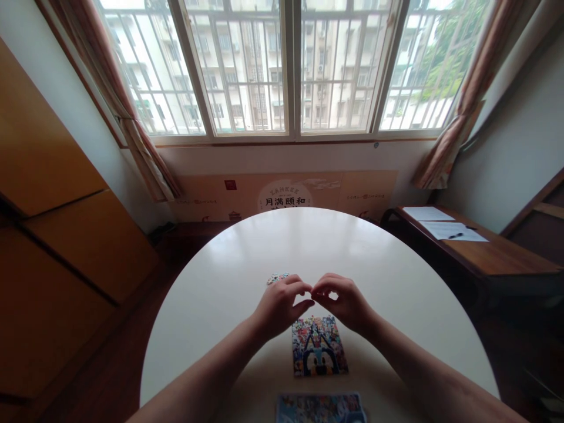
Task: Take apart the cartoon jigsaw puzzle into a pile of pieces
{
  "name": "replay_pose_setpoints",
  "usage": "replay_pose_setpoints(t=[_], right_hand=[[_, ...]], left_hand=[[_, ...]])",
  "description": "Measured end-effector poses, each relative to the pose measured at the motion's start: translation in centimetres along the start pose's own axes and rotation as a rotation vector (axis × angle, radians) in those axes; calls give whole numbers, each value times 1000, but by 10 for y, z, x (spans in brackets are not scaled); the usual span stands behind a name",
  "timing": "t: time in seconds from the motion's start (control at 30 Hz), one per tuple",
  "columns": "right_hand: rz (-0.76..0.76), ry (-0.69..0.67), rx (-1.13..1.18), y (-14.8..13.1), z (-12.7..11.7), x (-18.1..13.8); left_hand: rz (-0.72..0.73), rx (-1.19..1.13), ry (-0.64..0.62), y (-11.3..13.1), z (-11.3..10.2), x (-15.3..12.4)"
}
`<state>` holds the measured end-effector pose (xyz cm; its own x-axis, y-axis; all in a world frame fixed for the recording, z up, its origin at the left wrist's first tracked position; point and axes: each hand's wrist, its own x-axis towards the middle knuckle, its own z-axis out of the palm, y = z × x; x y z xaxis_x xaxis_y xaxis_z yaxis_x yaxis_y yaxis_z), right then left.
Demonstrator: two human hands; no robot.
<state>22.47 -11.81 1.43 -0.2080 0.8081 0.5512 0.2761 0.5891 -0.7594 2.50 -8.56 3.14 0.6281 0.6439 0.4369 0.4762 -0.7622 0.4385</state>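
Observation:
Over the middle of the table, my left hand [284, 302] and my right hand [343, 302] meet at the fingertips. Each has thumb and forefinger curled in a pinch; whatever lies between the tips is too small to make out. Just below them is a colourful jigsaw puzzle [320, 346] with a dark-eared cartoon face, its upper edge uneven. Beyond my left hand, a small heap of loose puzzle pieces [277, 278] is partly covered by the fingers. At the bottom edge, a bluish picture sheet or box lid [321, 408] is cut off by the frame.
The round white table [211, 294] stands before a barred window [291, 70]. To the right, a wooden desk [511, 252] carries papers [456, 231] and dark pens. Orange-brown cabinets [88, 241] rise on the left. A printed board [326, 191] leans under the window.

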Motion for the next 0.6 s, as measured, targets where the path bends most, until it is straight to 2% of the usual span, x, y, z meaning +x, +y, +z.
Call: replay_pose_setpoints(t=[0.37,0.47,0.6], right_hand=[[143,9,277,6,8,-2],[120,47,182,3,5,-1],[87,130,-15,2,-4,2]], left_hand=[[36,-1,10,-1,-1,-1],[23,5,19,-8,-10,2],[-107,63,104,-37,-33,5]])
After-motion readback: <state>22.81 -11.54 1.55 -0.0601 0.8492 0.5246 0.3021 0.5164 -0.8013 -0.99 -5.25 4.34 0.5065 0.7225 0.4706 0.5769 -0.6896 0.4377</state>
